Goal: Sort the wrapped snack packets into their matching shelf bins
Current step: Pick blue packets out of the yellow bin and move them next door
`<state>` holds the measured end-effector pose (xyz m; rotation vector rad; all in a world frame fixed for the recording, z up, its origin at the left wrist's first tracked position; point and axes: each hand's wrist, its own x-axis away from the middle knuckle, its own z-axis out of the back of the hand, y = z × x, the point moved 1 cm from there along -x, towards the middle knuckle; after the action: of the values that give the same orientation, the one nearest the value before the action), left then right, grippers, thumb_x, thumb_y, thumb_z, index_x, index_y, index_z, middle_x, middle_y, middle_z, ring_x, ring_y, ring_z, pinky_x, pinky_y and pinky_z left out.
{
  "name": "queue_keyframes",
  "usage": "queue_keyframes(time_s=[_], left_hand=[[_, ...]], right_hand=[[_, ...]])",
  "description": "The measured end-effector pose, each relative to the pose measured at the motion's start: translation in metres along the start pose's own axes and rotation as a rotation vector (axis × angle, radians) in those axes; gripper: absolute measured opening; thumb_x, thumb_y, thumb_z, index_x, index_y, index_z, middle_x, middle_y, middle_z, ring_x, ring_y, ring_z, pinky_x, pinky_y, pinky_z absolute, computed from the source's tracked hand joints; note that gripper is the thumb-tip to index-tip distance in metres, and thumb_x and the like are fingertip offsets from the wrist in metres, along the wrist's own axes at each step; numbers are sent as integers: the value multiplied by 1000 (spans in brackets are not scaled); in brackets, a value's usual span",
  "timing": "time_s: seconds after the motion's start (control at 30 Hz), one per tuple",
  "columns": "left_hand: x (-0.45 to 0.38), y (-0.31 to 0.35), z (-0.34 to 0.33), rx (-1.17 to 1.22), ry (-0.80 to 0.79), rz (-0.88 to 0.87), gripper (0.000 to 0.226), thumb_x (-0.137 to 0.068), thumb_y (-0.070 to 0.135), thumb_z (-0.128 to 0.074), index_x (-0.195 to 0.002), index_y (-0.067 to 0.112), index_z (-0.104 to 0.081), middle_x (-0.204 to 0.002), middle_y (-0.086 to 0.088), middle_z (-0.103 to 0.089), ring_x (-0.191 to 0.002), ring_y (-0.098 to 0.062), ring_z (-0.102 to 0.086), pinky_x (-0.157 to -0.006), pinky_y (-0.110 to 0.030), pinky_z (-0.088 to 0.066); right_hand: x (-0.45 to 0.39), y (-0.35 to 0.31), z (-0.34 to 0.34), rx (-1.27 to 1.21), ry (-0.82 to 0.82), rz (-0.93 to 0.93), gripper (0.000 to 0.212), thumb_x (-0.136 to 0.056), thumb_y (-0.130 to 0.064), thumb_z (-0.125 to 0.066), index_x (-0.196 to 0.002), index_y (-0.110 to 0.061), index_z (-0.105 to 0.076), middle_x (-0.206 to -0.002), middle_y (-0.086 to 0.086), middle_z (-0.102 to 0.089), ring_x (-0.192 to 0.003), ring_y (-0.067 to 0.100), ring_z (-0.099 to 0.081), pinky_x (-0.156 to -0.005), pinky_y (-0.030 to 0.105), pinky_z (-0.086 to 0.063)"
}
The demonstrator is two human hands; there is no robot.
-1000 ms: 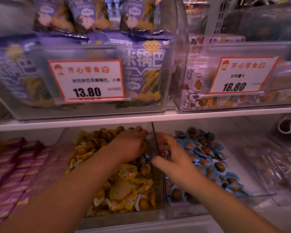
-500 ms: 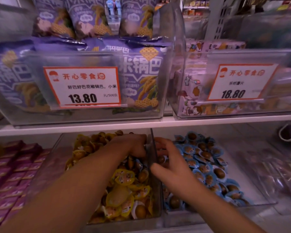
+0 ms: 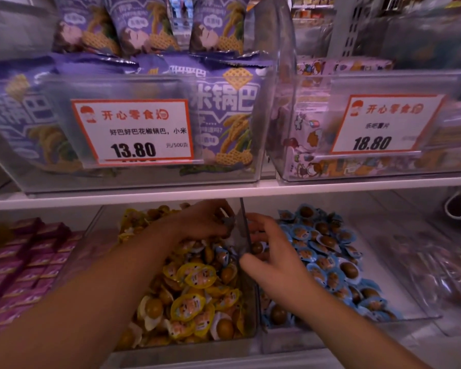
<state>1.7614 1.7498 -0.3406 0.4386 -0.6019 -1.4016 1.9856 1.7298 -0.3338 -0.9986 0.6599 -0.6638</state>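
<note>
Yellow and blue packets under purple bags
Yellow packets [image 3: 189, 294] and blue packets [image 3: 328, 251] showed brown centres; purple bags [image 3: 224, 115] bore yellow lattice shapes; price cards [image 3: 133, 131] were white, orange-edged, black-numbered; boxes [image 3: 19, 267] at left were magenta

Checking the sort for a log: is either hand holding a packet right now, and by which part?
Cannot tell. The left hand curls down into the yellow packets, the right hand into the blue packets; fingertips are hidden.

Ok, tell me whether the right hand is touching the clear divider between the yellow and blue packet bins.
Touching. In the head view the right hand's thumb lies against the clear divider, with its fingers curled over the divider's far side above the blue packets.
</note>
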Motion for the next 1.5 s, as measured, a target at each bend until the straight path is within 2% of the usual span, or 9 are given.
queue_keyframes(time_s=[0.17, 0.3, 0.43, 0.83, 0.9, 0.97, 1.07, 1.2, 1.5], left_hand=[[25, -4, 17, 217, 50, 30, 25, -73, 33, -78, -96, 31, -70, -95, 4, -75, -92, -14, -71, -86, -34, -58], [43, 0, 22, 673, 350, 176, 24, -83, 15, -70, -64, 26, -79, -68, 4, -73, -57, -4, -66, -57, -19, -53], [53, 10, 19, 1156, 145, 197, 28, -95, 14, -48, -108, 4, -71, -95, -12, -70, -78, -23, -68, -76, -39, -52], [30, 42, -14, 1083, 201, 190, 9, -89, 11, -69, -97, 14, -65, -86, -12, -71, -77, -26, -68, -67, -40, -53], [32, 33, -9, 867, 293, 213, 16, -87, 7, -67, -101, 15, -65, -87, -12, -72, -68, -22, -69, -57, -32, -56], [35, 20, -6, 176, 302, 129, 16, -86, 14, -66, -100, 21, -67, -92, -6, -72, -76, -20, -70, -60, -29, -55], [38, 16, -10, -463, -22, -70, 24, -91, 37, -63, -112, 28, -70, -109, -2, -68, -99, -22, -63, -81, -33, -50], [31, 26, -14, -601, -178, 19, 46, -82, 55, -68, -117, 25, -66, -112, -5, -64, -98, -25, -62, -72, -28, -44], [45, 20, -17, -725, 121, -2, 36, -74, 52, -67, -101, 28, -61, -90, 3, -52, -93, -23, -61, -61, -27, -35]], right_hand=[[-1, 0, 0, -2, -14, -10, 69, -69, -51, -60, -135, -37, -44, -124, -4, -57, -111, 11, -58, -93, 44, -52], [0, -1, 0, 6, -5, -7, 74, -67, -51, -58, -137, -32, -43, -127, -4, -56, -115, 11, -57, -96, 42, -50], [1, -1, 0, 9, -8, -16, 72, -68, -51, -59, -137, -34, -43, -128, -5, -56, -115, 11, -57, -96, 43, -51], [0, 1, 0, 14, 13, 11, 64, -69, -47, -59, -131, -36, -46, -122, -5, -58, -111, 9, -59, -92, 45, -52], [0, 1, 0, 19, 4, 6, 70, -68, -48, -58, -134, -34, -45, -125, -4, -57, -112, 12, -58, -92, 46, -52], [-1, 1, -1, 29, 2, 3, 74, -67, -49, -57, -137, -31, -43, -126, -3, -56, -114, 12, -57, -93, 46, -52], [-1, 0, 0, 34, 5, 7, 77, -66, -50, -57, -138, -28, -43, -127, -2, -56, -114, 12, -57, -92, 45, -52], [0, -2, 0, 30, 5, -11, 79, -65, -52, -59, -139, -30, -42, -126, -3, -56, -115, 8, -56, -93, 43, -52], [1, -1, 1, 49, -10, 2, 74, -71, -50, -58, -140, -32, -41, -130, -4, -54, -118, 12, -56, -96, 45, -50]])
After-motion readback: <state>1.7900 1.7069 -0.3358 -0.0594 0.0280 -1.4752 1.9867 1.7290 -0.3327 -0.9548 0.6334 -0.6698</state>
